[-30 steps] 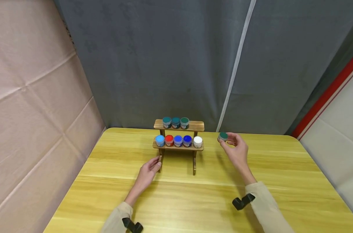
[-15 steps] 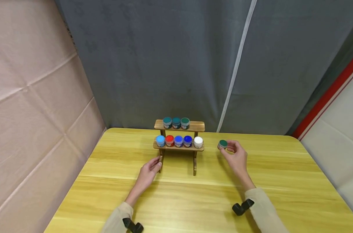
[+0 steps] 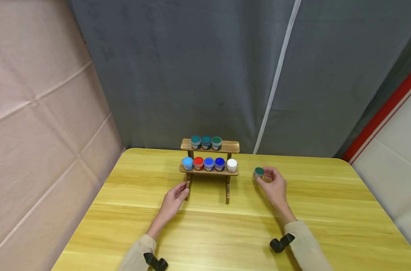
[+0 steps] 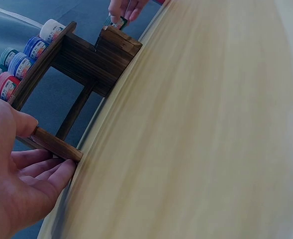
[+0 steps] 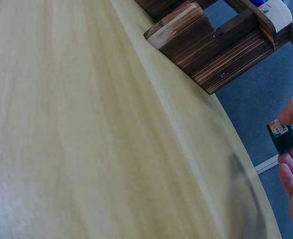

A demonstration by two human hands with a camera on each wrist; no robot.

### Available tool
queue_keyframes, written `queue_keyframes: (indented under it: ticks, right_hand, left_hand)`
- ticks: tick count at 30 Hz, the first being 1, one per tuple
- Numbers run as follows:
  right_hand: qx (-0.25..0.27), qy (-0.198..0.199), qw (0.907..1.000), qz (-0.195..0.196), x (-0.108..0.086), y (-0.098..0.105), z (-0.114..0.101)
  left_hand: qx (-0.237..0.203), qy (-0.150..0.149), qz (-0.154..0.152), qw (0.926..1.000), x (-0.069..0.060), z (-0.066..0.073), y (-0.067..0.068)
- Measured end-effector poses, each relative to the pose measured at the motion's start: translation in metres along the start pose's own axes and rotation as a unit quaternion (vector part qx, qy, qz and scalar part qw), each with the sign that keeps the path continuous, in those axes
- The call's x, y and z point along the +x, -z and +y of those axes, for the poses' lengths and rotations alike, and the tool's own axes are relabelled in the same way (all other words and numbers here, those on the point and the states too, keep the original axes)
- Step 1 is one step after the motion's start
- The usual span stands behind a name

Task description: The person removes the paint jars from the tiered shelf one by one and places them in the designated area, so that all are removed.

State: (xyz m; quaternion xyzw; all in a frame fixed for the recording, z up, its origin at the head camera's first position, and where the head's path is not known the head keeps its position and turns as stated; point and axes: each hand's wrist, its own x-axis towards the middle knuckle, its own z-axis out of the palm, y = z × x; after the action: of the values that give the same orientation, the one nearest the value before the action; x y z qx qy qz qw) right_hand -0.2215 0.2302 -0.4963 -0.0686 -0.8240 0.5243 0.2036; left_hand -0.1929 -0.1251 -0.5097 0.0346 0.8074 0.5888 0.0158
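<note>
A two-tier wooden rack (image 3: 208, 171) stands on the table with small paint jars on both tiers. Its lower tier carries a light blue jar (image 3: 188, 163), a red jar (image 3: 198, 163), two darker blue ones and a white jar (image 3: 231, 165). On the upper tier are three green-teal jars (image 3: 206, 143). My left hand (image 3: 172, 201) holds the rack's front left leg (image 4: 56, 143) between thumb and fingers. To the right of the rack, my right hand (image 3: 275, 187) pinches a dark green paint jar (image 5: 284, 135), upright, just above the tabletop in the head view.
The yellow wood-grain table (image 3: 205, 237) ends at a dark grey curtain (image 3: 191, 75) close behind the rack. Pale cloth (image 3: 39, 131) hangs on the left. A white panel with a red edge (image 3: 388, 109) stands on the right.
My right hand has lowered the dark green jar and drawn it slightly nearer, still right of the rack. The left hand stays on the rack's leg.
</note>
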Motion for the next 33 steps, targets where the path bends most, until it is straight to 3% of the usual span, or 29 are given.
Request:
queue_keyframes:
  ticks: [14,33]
  right_hand:
    - [-0.012,-0.033,0.9990,-0.030,-0.004,-0.005,0.013]
    - [-0.023,-0.036,0.9978,-0.051,-0.005,-0.011,0.021]
  left_hand:
    - [-0.005,0.003,-0.004,1.0000,0.000,0.001,0.000]
    - [-0.010,0.009,0.000,0.9999,0.000,-0.001,-0.001]
